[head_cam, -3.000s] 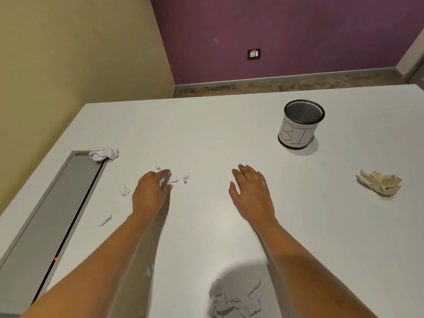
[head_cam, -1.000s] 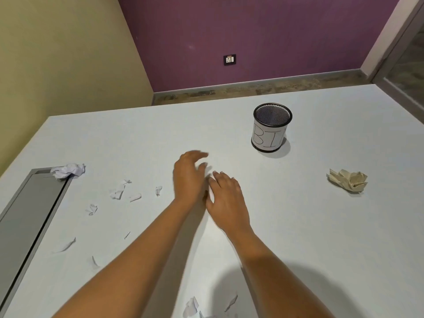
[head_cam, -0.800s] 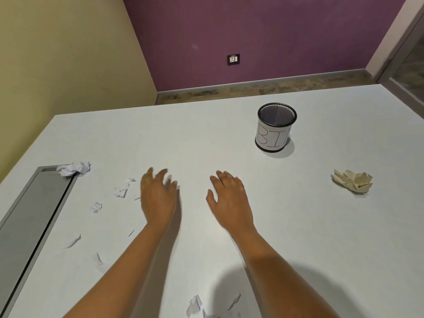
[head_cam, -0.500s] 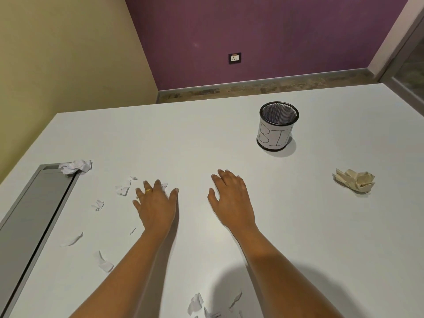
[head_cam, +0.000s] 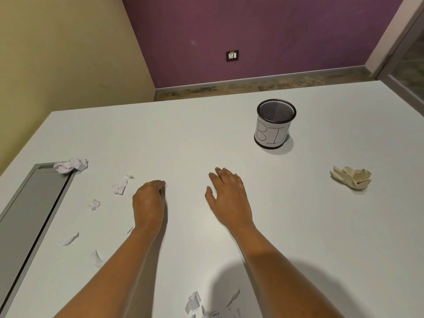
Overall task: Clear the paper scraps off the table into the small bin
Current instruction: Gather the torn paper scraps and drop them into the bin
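Scraps: thin torn white paper, near weightless, limp, easily blown or slid by a passing hand. Best gathered by pinching at a raised edge or sweeping into a pile against a flat palm, then scooping.

Location of scraps: loose pieces (head_cam: 119,188) at 9 o'clock of left hand (head_cam: 149,203), more at 7 o'clock near the table's left side (head_cam: 67,240), a cluster (head_cam: 195,302) at the near edge between the forearms. White crumpled ball (head_cam: 71,165) at 10 o'clock, on the corner of grey panel (head_cam: 29,214). Beige wad (head_cam: 351,177) at 3 o'clock of right hand (head_cam: 227,196).

Bin (head_cam: 274,123): upright at 1 o'clock of the right hand, well apart from all scraps.

Left hand: fingers curled down onto table (head_cam: 183,134), a white sliver visible at the fingertips; firm hold not confirmable. Right hand: flat, released, empty.

Hidden: left fingertips under the knuckles; near cluster cut off by the frame; bin contents not discernible through mesh.
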The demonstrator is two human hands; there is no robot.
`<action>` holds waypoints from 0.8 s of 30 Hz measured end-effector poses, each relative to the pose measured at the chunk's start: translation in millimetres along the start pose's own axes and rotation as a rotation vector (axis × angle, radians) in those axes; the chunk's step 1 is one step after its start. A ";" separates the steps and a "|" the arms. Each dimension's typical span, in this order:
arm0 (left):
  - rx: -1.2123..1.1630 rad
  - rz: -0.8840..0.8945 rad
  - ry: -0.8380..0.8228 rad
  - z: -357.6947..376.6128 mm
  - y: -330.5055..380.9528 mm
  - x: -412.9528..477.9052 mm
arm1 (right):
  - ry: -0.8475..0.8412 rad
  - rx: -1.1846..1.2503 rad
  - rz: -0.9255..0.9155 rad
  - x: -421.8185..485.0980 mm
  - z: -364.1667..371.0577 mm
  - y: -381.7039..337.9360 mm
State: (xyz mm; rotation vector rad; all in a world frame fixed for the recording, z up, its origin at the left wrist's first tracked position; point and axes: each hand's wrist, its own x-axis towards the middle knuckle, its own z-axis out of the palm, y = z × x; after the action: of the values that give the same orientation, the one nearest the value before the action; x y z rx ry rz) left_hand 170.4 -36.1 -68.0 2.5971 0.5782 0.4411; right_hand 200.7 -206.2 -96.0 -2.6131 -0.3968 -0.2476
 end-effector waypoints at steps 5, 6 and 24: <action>-0.023 -0.002 -0.001 -7.4 5.7 7.8 | 0.017 -0.017 0.006 0.7 0.1 -0.5; -0.028 -0.015 -0.001 -7.5 7.8 10.1 | 0.021 -0.023 0.007 0.7 0.2 -0.7; -0.222 0.512 -0.185 30.4 217.9 67.9 | 0.007 -0.096 -0.008 5.0 0.8 1.2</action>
State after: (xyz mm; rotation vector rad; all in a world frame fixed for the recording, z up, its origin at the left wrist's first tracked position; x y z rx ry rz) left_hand 311.1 -192.9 25.0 2.5103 -0.1981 0.3873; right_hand 205.9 -205.7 -95.9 -2.7042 -0.4025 -0.2847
